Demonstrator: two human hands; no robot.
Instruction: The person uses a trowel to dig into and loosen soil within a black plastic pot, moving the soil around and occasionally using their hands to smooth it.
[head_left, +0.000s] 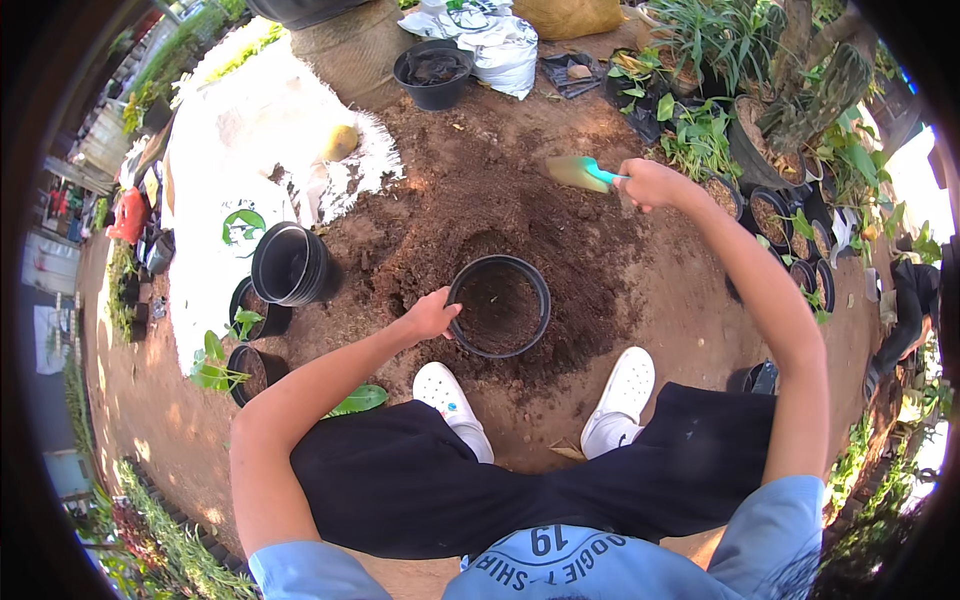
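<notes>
My left hand (433, 313) grips the left rim of a round black plastic plant pot (538, 330), which stands in loose dark soil between my shoes. Some soil shows inside the pot. Up and to the right, my right hand (651, 184) is closed around the green handle of a garden trowel (576, 172). The trowel's blade points left over the far right part of the soil heap (480, 195) and looks dusted with soil. No part of the blade touches the pot.
Stacked empty black pots (289, 264) stand at the left, beside two potted seedlings (255, 373). White sacking (217, 165) lies beyond, with a yellowish round fruit (340, 142) on it. A black pot (433, 75) and white bags (506, 60) stand at the back. Several soil-filled pots (771, 217) line the right.
</notes>
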